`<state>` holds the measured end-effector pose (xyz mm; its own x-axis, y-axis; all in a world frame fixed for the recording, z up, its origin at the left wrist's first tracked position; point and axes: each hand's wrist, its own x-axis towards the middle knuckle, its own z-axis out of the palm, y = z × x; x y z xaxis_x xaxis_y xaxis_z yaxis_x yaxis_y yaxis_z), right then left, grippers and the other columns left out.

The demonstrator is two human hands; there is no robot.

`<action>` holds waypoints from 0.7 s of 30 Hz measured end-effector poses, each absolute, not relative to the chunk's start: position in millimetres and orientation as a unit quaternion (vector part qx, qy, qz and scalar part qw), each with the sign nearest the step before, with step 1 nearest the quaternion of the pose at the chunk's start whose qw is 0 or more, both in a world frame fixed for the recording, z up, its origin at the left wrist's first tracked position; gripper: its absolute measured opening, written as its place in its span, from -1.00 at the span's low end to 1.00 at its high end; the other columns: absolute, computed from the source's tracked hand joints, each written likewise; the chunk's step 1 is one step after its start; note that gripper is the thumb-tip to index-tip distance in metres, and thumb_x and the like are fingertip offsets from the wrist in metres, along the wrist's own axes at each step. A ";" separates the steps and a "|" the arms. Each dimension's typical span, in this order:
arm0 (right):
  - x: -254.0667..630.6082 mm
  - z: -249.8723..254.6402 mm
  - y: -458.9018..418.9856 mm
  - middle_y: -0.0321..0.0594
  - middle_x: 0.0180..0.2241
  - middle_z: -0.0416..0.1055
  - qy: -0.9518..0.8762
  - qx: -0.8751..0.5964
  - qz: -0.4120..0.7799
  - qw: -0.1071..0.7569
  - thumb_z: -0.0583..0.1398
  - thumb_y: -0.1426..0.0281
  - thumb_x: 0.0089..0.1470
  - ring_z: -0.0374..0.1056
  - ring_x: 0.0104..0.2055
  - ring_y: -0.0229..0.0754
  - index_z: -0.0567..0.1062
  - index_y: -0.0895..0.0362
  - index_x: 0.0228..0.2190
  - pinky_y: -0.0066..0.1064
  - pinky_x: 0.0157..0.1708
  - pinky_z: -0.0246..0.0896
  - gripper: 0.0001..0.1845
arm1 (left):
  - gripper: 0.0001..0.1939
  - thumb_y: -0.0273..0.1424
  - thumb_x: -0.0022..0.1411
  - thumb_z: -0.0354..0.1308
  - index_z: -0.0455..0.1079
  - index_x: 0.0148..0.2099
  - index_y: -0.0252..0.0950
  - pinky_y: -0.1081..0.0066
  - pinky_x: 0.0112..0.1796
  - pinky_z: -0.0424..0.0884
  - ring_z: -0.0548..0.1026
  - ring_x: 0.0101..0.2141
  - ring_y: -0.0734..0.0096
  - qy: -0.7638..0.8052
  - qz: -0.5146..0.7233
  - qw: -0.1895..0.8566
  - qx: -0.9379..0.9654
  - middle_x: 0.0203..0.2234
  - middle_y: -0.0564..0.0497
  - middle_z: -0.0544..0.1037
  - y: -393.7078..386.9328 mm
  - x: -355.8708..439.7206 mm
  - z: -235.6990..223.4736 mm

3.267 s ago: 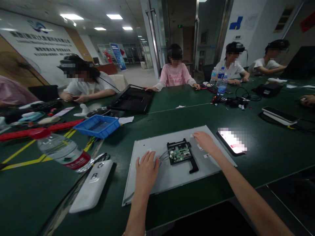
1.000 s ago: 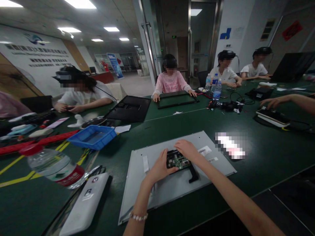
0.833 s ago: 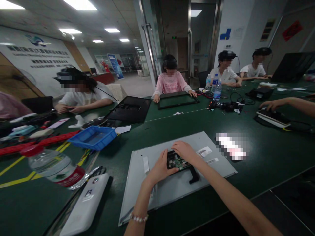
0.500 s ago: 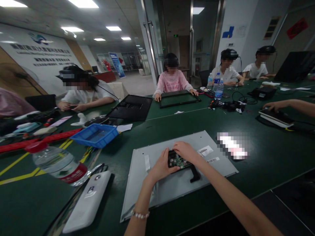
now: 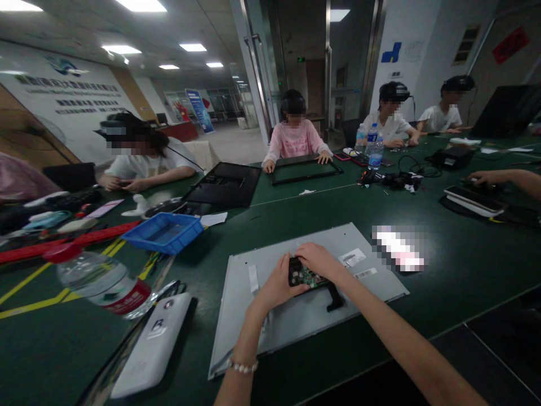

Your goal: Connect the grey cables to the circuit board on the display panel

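Observation:
A grey metal panel (image 5: 296, 321) lies flat on the green table in front of me. At its middle sits a small green circuit board (image 5: 305, 277) in a black bracket (image 5: 333, 299). My left hand (image 5: 276, 285) grips the board's left end with fingers curled. From the right, my right hand (image 5: 320, 260) curls over the board's top edge. A white strip (image 5: 252, 278) and white labels (image 5: 352, 257) are stuck on the panel.
A clear water bottle (image 5: 99, 282) and a white device (image 5: 154, 344) lie to my left, a blue tray (image 5: 164, 232) behind them. A lit phone (image 5: 397, 248) lies right of the panel. Several people sit around the table with black frames (image 5: 305, 169) and cables (image 5: 393, 179).
Both hands went from lying flat on the panel to closing on the circuit board. Over the last second they hardly move. The person in pink has laid a black frame down.

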<state>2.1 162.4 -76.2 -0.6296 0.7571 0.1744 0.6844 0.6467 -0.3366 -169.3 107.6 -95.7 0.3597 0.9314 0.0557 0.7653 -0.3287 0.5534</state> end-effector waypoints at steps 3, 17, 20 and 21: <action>1.7 -73.4 160.7 -0.10 -0.15 0.47 -0.897 -0.391 0.119 0.166 0.05 0.53 0.10 0.32 -0.05 -0.14 0.50 0.16 -0.18 -0.37 -0.01 0.14 -0.71 | 0.02 -0.09 -0.02 0.21 -0.28 0.30 -0.33 -0.01 0.17 0.03 -0.02 0.23 -0.04 0.531 0.189 0.220 0.796 0.24 -0.31 -0.02 107.2 -168.4 -95.4; 147.8 -90.6 152.4 -0.06 -0.04 0.39 -0.789 -0.556 0.190 0.177 0.13 0.50 -0.01 0.29 0.00 -0.10 0.46 0.19 -0.07 -0.31 0.03 0.10 -0.60 | -0.28 -0.18 0.19 0.09 -0.12 0.30 -0.15 0.11 0.19 0.00 -0.03 0.24 0.13 0.475 0.174 0.144 0.851 0.29 -0.04 -0.08 89.2 -134.8 -63.6; 149.5 -93.6 149.4 -0.07 -0.11 0.42 -0.783 -0.558 0.212 0.175 0.15 0.51 -0.05 0.35 -0.11 -0.14 0.49 0.18 -0.13 -0.37 -0.07 0.16 -0.62 | -0.40 -0.25 0.23 0.05 -0.03 0.27 -0.14 0.12 0.19 0.02 0.04 0.22 0.18 0.442 0.157 0.131 0.873 0.25 -0.01 0.06 83.1 -119.8 -60.8; 147.8 -93.8 148.5 -0.08 -0.13 0.42 -0.783 -0.556 0.216 0.175 0.15 0.52 -0.05 0.36 -0.14 -0.16 0.49 0.18 -0.14 -0.39 -0.10 0.17 -0.63 | -0.43 -0.27 0.24 0.03 -0.01 0.26 -0.14 0.13 0.18 0.03 0.06 0.22 0.19 0.436 0.151 0.127 0.878 0.24 -0.01 0.09 81.7 -116.6 -61.5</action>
